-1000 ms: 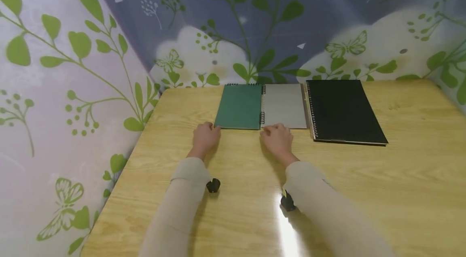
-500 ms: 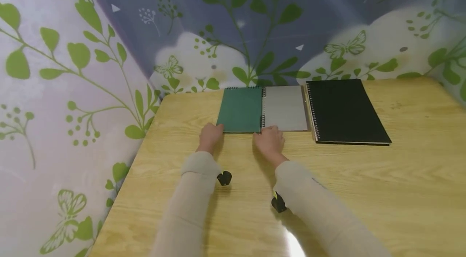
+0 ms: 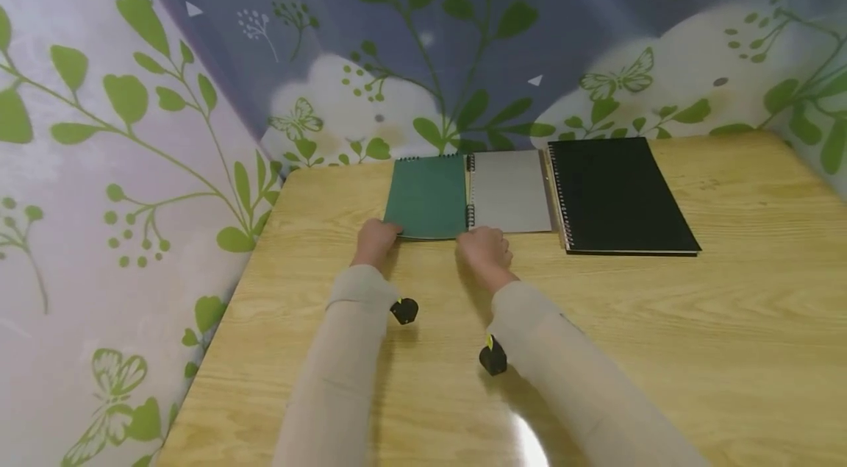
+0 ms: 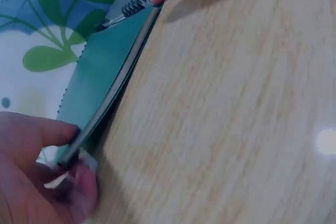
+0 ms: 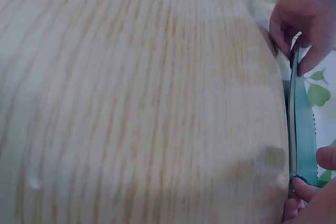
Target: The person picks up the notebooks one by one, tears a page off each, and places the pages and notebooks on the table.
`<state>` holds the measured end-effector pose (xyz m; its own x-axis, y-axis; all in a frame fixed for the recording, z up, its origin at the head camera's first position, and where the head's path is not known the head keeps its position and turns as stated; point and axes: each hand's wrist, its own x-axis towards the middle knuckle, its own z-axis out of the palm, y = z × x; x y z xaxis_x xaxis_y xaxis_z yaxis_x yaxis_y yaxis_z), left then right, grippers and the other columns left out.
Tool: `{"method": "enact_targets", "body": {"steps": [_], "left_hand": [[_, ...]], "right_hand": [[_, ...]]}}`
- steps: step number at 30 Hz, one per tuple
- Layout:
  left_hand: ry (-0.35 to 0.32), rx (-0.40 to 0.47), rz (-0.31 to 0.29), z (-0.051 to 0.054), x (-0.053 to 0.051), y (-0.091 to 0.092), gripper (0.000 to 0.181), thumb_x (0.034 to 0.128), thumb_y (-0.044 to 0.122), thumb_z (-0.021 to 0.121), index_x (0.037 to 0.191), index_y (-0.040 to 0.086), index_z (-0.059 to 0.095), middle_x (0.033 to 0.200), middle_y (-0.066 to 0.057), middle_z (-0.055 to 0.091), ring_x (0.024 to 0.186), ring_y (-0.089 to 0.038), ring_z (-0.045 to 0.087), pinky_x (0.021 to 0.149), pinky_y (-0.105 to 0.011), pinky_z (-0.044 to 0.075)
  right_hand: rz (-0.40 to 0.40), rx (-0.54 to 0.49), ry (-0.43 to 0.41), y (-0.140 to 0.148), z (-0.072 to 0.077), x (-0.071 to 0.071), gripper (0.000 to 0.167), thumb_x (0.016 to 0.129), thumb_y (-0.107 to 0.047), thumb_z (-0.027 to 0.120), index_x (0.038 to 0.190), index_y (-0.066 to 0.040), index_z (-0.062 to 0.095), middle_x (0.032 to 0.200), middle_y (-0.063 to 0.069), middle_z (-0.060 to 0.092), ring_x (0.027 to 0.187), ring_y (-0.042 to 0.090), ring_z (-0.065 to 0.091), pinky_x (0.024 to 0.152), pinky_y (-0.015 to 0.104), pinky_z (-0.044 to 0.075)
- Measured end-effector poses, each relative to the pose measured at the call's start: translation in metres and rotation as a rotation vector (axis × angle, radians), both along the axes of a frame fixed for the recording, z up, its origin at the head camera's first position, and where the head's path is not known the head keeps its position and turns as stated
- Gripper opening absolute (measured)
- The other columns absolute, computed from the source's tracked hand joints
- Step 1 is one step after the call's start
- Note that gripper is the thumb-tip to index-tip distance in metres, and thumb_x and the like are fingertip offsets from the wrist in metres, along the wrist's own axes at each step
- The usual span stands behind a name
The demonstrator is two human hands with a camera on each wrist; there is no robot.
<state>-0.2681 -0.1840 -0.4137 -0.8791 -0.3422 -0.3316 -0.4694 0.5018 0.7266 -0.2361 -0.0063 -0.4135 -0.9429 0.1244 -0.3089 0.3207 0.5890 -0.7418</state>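
Note:
A green spiral notebook lies at the left of a row of three on the table, its coil along the back edge. My left hand pinches its near left corner, thumb above and fingers below; the left wrist view shows that corner raised off the wood. At the near right corner, my right hand grips the notebook's edge with curled fingers, partly hidden in the head view. Beside it lies a grey spiral notebook, close to my right hand.
A larger black spiral notebook lies right of the grey one. The wooden table meets a patterned wall behind the notebooks and another wall on the left. Small black devices hang at both wrists.
My right hand has moved left from the grey notebook's front edge to the green notebook's near right corner. My left hand has taken hold of the left corner, and the front edge has risen slightly.

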Motion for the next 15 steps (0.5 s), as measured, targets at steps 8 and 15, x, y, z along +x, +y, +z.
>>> {"method": "enact_targets", "body": {"steps": [8,15], "left_hand": [[0.166,0.501,0.134,-0.005,0.003,0.001,0.037,0.0930,0.006,0.051,0.128,0.002,0.040,0.100,-0.023,0.059,0.057,-0.016,0.065,0.062,-0.027,0.056],[0.186,0.768,0.185,0.001,0.016,-0.004,0.034,0.0928,-0.001,0.048,0.124,0.002,0.036,0.111,-0.018,0.049,0.060,-0.016,0.065,0.072,-0.028,0.056]], "right_hand": [[0.073,0.056,-0.006,0.005,0.001,-0.004,0.028,0.086,-0.022,0.046,0.100,-0.007,0.064,0.121,0.014,0.053,0.114,0.034,0.045,0.097,0.050,0.032],[0.186,0.043,0.058,0.013,-0.005,-0.009,0.049,0.092,-0.042,0.051,0.127,-0.008,0.052,0.130,0.011,0.055,0.120,0.031,0.048,0.100,0.051,0.031]]}}
